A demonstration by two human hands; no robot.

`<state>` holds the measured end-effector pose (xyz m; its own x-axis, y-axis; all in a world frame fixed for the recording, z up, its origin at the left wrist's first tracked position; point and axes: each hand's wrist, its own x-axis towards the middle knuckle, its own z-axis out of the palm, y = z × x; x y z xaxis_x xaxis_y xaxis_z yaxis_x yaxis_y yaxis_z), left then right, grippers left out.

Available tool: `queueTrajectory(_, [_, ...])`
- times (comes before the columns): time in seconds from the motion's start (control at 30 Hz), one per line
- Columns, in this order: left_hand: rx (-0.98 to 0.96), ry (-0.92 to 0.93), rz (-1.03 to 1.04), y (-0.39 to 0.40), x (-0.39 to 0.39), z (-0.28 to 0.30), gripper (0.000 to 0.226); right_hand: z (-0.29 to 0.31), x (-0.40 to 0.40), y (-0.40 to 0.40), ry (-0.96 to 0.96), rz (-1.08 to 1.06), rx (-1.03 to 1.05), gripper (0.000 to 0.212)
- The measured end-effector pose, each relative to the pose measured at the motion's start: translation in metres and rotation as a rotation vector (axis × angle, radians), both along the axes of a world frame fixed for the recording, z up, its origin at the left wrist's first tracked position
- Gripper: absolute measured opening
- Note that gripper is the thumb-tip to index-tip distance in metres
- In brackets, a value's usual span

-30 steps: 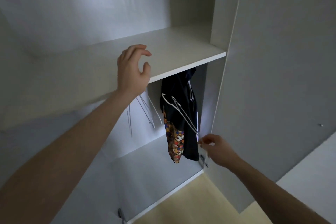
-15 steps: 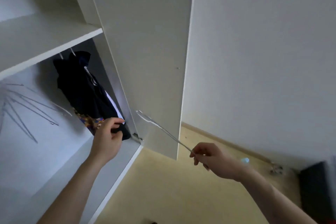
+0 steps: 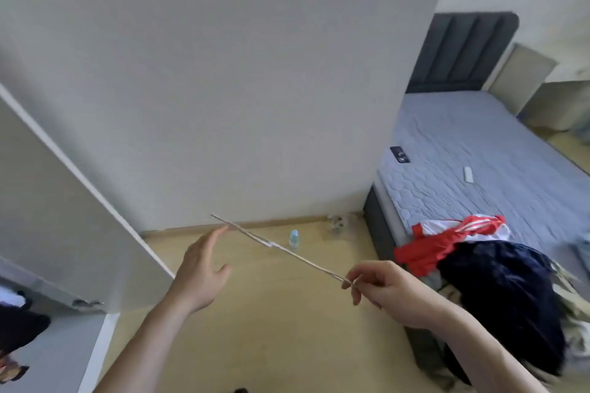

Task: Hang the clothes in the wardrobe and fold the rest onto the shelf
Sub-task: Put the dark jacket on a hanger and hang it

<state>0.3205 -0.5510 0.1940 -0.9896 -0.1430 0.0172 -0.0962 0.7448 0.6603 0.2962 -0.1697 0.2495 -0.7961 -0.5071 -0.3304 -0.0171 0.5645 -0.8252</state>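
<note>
Left hand (image 3: 199, 268) now off the dark garment, fingers straight, right hand (image 3: 388, 292) pinching thin wire hanger (image 3: 281, 249), crumpled red cloth (image 3: 424, 244) on quilted mattress (image 3: 479, 150)

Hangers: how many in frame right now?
1. A thin wire hanger, pinched at its near end by the right hand, its far end by the open left hand. Others may hang in the wardrobe, out of view.

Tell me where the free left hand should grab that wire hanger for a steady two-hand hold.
Probably the far end of the wire hanger, near its tip, coming from the left. The right hand pinches only the near end, so the thin wire juts out unsupported toward the open left hand beside it.
</note>
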Motion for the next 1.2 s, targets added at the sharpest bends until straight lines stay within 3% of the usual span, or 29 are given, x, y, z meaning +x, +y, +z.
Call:
queueTrajectory(0.2, [0.037, 0.008, -0.152, 0.117, -0.072, -0.002, 0.078, -0.01, 0.025, 0.126, 0.0, -0.296, -0.069, 0.021])
queueTrajectory(0.43, [0.042, -0.051, -0.448, 0.259, -0.151, -0.013, 0.063, -0.021, 0.039, 0.236, -0.045, -0.551, -0.086, 0.026])
queueTrajectory(0.57, [0.147, -0.134, -0.489, 0.336, -0.194, -0.037, 0.057, -0.03, 0.029, 0.291, -0.075, -0.665, -0.104, 0.029])
queueTrajectory(0.8, [0.443, -0.236, -0.452, 0.461, -0.274, -0.07, 0.071, -0.049, -0.018, 0.39, -0.2, -0.806, -0.113, 0.028])
queueTrajectory(1.0, [0.307, -0.319, -0.568, 0.561, -0.343, -0.091, 0.052, -0.063, -0.074, 0.463, -0.332, -0.892, -0.064, 0.04])
queueTrajectory(1.2, [0.125, -0.38, -0.73, 0.656, -0.375, -0.11, 0.015, -0.065, -0.097, 0.522, -0.347, -0.982, 0.207, 0.04])
